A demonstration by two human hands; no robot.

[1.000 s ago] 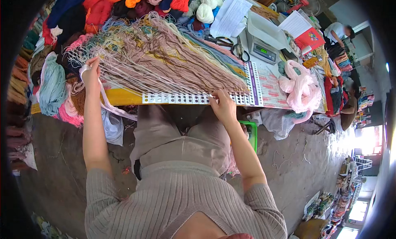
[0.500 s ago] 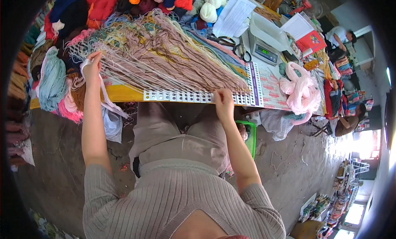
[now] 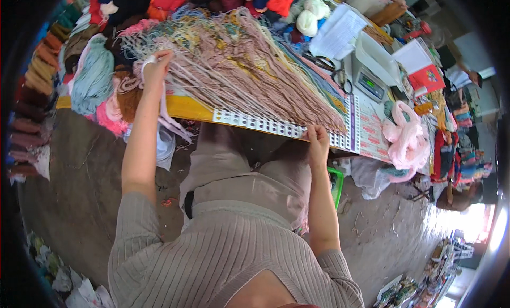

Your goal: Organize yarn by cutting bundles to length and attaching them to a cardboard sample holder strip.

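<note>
A broad fan of yarn strands (image 3: 260,69), mostly dusty pink with brown, yellow and cream among them, lies across the table. Its lower edge runs along a white strip punched with holes (image 3: 265,125) at the near edge. My left hand (image 3: 155,73) is closed in a pinch on pale yarn at the fan's left end. White yarn loops at this hand, and a pale lilac hank (image 3: 172,121) hangs below it over the edge. At the strip's right part, my right hand (image 3: 318,144) has its fingertips pressed together at the edge; what they pinch is hidden.
Scissors (image 3: 344,82), a scale with a tray (image 3: 367,79) and papers (image 3: 339,32) lie at the back right. Pale pink yarn (image 3: 406,133) rests at the right end. Blue yarn (image 3: 94,77) lies left. A green basket (image 3: 338,186) stands below the table.
The view has turned, so the table and its things appear farther right. Both hands stay at nearly the same places along the yarn and the strip, still pinched.
</note>
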